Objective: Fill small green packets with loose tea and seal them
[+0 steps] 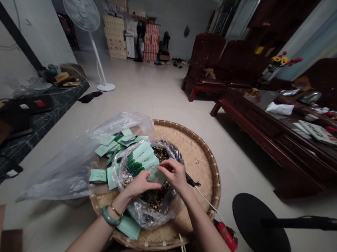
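My left hand (pixel 141 184), with a bracelet and a bangle at its wrist, is closed on a small pale green packet (pixel 157 176). My right hand (pixel 175 175) pinches the same packet near its upper right edge. Below them, a clear plastic bag (pixel 149 220) stands open, holding dark and yellowish dried bits (pixel 152 201) that look like loose tea or herbs. A fanned row of green packets (pixel 142 157) lies over the bag's mouth, beside my left hand. More green packets (pixel 106 148) are heaped to the left. Another green packet (pixel 129 226) lies under my left wrist.
Everything rests on a round woven bamboo tray (pixel 207 158). A large clear plastic sheet or bag (pixel 67 171) spills off its left side. A black handled tool (pixel 191 180) with a white cord lies at right. A black round stand base (pixel 261 228) is on the floor.
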Available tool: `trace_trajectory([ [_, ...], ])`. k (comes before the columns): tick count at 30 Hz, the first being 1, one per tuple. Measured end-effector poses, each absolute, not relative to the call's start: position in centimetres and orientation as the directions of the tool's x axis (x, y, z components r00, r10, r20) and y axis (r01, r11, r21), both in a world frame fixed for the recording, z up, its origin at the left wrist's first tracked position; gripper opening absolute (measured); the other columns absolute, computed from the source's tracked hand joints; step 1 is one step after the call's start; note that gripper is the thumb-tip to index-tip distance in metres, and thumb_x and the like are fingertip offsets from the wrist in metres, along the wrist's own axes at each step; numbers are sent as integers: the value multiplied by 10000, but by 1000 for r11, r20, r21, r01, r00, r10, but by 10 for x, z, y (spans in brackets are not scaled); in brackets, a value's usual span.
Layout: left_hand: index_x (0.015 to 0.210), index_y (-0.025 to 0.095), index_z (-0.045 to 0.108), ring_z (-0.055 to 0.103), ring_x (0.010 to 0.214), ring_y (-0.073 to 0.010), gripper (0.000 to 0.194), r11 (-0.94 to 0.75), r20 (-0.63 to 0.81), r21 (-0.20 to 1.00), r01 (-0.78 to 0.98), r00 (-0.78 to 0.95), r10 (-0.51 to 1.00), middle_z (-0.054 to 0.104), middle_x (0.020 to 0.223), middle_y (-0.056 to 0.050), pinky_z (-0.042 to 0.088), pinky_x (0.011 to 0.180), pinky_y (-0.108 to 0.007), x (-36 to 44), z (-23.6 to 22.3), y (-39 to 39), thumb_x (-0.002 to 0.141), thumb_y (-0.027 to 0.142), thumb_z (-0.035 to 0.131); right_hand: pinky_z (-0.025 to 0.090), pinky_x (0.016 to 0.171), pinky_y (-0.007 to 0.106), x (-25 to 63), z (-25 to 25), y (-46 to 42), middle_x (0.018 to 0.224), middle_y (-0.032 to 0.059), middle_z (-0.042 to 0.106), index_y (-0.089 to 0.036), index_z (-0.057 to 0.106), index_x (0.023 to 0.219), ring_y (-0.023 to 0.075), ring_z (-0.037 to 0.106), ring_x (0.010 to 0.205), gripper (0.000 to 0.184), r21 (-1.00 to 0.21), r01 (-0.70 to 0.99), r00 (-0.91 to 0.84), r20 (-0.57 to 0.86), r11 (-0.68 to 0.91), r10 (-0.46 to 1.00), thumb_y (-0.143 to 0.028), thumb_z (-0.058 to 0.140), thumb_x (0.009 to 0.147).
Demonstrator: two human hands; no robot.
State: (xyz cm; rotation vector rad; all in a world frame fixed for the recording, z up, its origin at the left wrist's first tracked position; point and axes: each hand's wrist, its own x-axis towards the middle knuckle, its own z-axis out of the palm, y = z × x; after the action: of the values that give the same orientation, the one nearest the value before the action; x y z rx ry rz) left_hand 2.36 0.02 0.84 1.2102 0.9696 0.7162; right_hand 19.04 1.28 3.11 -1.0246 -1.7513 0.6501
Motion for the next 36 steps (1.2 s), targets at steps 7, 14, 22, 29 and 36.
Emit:
trace_trajectory([
  [7, 744, 119, 726, 573, 621, -149, 282, -141, 106, 986, 87, 319, 942, 673, 663, -18, 449, 620, -232, 16, 8, -5, 566, 315, 821, 496, 702, 323, 207, 63, -20, 892, 75, 624, -201, 651, 971, 183, 575, 825, 171, -474, 365, -389, 704, 801, 594, -290, 664, 826],
  [14, 694, 125, 725, 543, 575, -139, 259, -169, 97, 973, 154, 392, 915, 641, 592, -9, 440, 587, -228, 16, 13, -6, 597, 355, 793, 481, 633, 276, 203, 67, -28, 776, 44, 646, -190, 632, 977, 151, 582, 707, 125, -554, 318, -361, 680, 770, 638, -151, 551, 891],
  [22, 703, 99, 654, 539, 609, -134, 290, 55, -118, 983, 173, 377, 919, 608, 620, 20, 416, 582, -222, 25, 17, -10, 579, 329, 782, 469, 621, 268, 193, 52, -10, 742, 47, 627, -179, 693, 834, 166, 583, 697, 192, -689, 480, -292, 459, 544, 839, -362, 636, 839],
  [29, 841, 92, 626, 649, 581, -172, 457, 448, -365, 880, -155, 384, 848, 704, 735, -71, 498, 524, -255, 29, 15, -13, 524, 336, 845, 481, 728, 295, 207, 29, 14, 843, 60, 670, -181, 693, 903, 187, 617, 798, 240, -743, 578, -133, 322, 338, 937, -338, 511, 911],
  [36, 905, 93, 630, 675, 615, -174, 509, 450, -378, 840, -305, 265, 887, 717, 876, -99, 536, 543, -264, 28, 7, -11, 509, 300, 873, 471, 833, 400, 235, -13, 3, 1137, 171, 580, -146, 500, 1277, 299, 568, 1027, 552, -319, 938, -82, 166, 133, 983, -194, 669, 754],
])
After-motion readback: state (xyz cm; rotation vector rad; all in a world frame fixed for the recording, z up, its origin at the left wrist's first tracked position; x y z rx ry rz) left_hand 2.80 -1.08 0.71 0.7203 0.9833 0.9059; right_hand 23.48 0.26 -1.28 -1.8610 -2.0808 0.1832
